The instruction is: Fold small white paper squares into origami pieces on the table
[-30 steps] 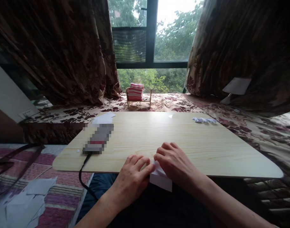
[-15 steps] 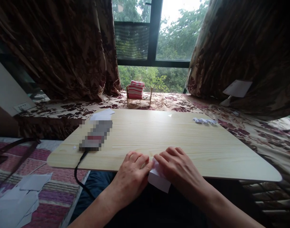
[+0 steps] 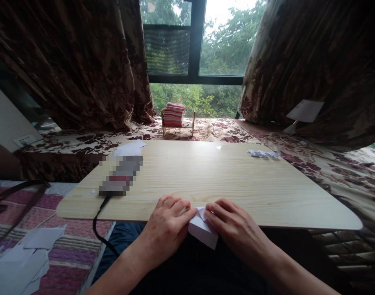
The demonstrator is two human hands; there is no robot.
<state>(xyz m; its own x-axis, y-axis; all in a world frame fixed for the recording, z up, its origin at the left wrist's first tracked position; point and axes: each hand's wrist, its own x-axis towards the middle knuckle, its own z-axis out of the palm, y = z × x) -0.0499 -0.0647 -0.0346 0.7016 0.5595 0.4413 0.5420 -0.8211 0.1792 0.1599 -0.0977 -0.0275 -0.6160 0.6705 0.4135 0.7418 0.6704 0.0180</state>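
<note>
A small folded sheet of white paper (image 3: 203,232) lies at the front edge of the wooden-topped table (image 3: 187,176), its lower part sticking out over the edge. My left hand (image 3: 171,221) pinches the paper's left side between thumb and fingers. On its right side, my right hand (image 3: 230,221) is closed with bent fingertips pressing a raised fold. Parts of the paper are hidden under the right fingers.
A blurred-out device (image 3: 121,176) with a black cable is at the table's left, before loose paper (image 3: 129,147). Folded paper pieces (image 3: 262,154) lie back right. More sheets (image 3: 24,260) rest on the bed at left. A lamp (image 3: 304,112) and a towel rack (image 3: 177,116) stand behind.
My right hand has shifted down and slightly away from the left one, uncovering more of the paper's folded top. The whole view has moved a little.
</note>
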